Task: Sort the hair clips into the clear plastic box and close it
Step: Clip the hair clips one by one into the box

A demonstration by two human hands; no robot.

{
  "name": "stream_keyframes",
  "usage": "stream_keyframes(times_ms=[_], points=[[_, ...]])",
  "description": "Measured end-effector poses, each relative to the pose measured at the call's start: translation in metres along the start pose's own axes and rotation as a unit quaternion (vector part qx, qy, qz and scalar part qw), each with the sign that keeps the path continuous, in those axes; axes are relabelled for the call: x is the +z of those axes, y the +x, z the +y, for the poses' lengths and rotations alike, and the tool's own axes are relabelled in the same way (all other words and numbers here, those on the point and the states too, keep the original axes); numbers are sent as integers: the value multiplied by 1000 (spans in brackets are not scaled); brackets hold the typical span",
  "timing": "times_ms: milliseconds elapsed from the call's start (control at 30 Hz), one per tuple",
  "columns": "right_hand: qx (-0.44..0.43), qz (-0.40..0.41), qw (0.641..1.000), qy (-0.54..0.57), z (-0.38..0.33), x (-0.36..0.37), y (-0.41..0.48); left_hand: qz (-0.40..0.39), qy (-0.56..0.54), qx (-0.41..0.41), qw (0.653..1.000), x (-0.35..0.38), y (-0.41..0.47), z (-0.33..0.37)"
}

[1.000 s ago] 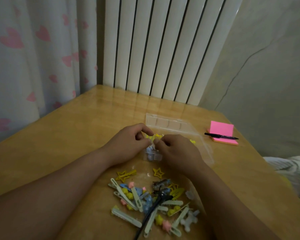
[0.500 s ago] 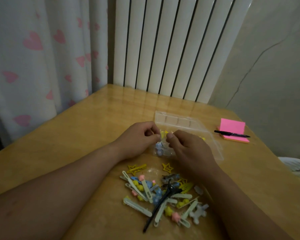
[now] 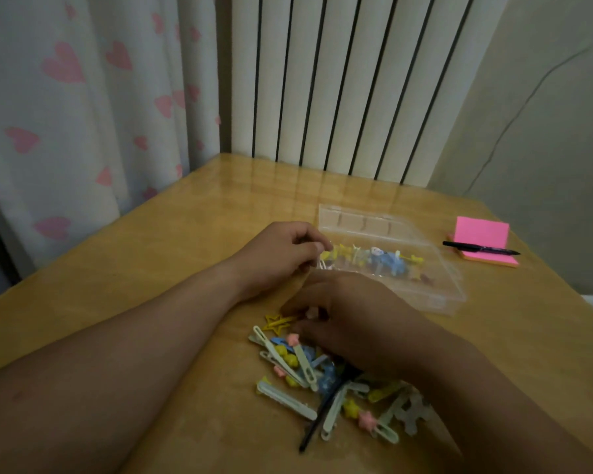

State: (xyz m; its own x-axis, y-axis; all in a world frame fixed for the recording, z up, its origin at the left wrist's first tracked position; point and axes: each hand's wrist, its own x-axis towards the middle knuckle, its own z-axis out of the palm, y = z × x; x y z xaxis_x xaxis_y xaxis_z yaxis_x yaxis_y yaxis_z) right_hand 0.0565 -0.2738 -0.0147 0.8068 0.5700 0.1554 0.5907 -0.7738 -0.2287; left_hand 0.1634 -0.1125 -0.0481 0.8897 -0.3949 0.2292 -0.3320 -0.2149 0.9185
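dim room, wooden table (image 3: pixel 172 254) in a corner. clear plastic box (image 3: pixel 425 285) is sitting open on the table, lid (image 3: pixel 363 220) lying back toward the radiator (image 3: pixel 339 83). a row of hair clips inside the box (image 3: pixel 384 260), yellow, white and blue, is lining up along its far side.

left hand (image 3: pixel 281 258) is resting at the box's left end, fingers curled in, thumb and forefinger pressing together on a small pale clip (image 3: pixel 322 265) at the box's edge; the clip is too small to tell its shape.

right hand (image 3: pixel 353 319) is reaching down in front of the box, over the loose pile of hair clips (image 3: pixel 322 381) on the table. its fingertips (image 3: pixel 310 314) are closing together beside a yellow star clip (image 3: pixel 277 323) at the pile's far edge; cannot tell whether they are gripping it or only touching it.

pile is lying between the two forearms: long pale green clips, small yellow, pink and blue pieces, one thin black clip (image 3: pixel 319 419) sticking out toward the camera.

pink sticky-note pad (image 3: pixel 481 239) is sitting to the right of the box, apart from it, with a black pen (image 3: pixel 480 248) lying across it. heart-print curtain (image 3: pixel 65 114) is hanging at left.
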Motion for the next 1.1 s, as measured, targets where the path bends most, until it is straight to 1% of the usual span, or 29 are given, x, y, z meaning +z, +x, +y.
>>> stream_keyframes(times_ms=[167, 233, 267, 333, 400, 433, 467, 500, 600, 733, 933, 1100], points=[[8, 8, 999, -37, -2, -1, 1, 3, 10, 8, 1000, -1, 0, 0], [23, 12, 999, -23, 0, -5, -2, 3, 8, 5, 1000, -1, -2, 3], [34, 30, 999, 4, 3, -10, -4, 2, 1, 1, 1000, -1, -3, 4], [68, 113, 989, 73, 12, -21, -8, -3, -12, -8, 1000, -1, -4, 7], [120, 229, 958, 125, 27, -33, -11, -1, -4, -11, 1000, -1, -4, 8], [148, 275, 940, 136, 36, -38, -14, 3, 5, -12, 1000, -1, -5, 8], [175, 300, 927, 139, 45, -42, -17, 7, 14, -12, 1000, 0, -5, 9], [200, 302, 922, 138, 54, -44, -20, 9, 20, -12, 1000, 0, -6, 10], [246, 249, 927, 137, 69, -37, -23, 6, 30, -5, 1000, 0, -8, 12], [255, 206, 938, 108, 72, -24, -19, 8, 30, -5, 1000, 0, -8, 11], [285, 192, 935, 88, 73, -19, -11, 13, 34, -2, 999, 2, -7, 8], [313, 128, 938, 81, 69, -16, -2, 14, 49, 4, 999, 3, -5, 9]])
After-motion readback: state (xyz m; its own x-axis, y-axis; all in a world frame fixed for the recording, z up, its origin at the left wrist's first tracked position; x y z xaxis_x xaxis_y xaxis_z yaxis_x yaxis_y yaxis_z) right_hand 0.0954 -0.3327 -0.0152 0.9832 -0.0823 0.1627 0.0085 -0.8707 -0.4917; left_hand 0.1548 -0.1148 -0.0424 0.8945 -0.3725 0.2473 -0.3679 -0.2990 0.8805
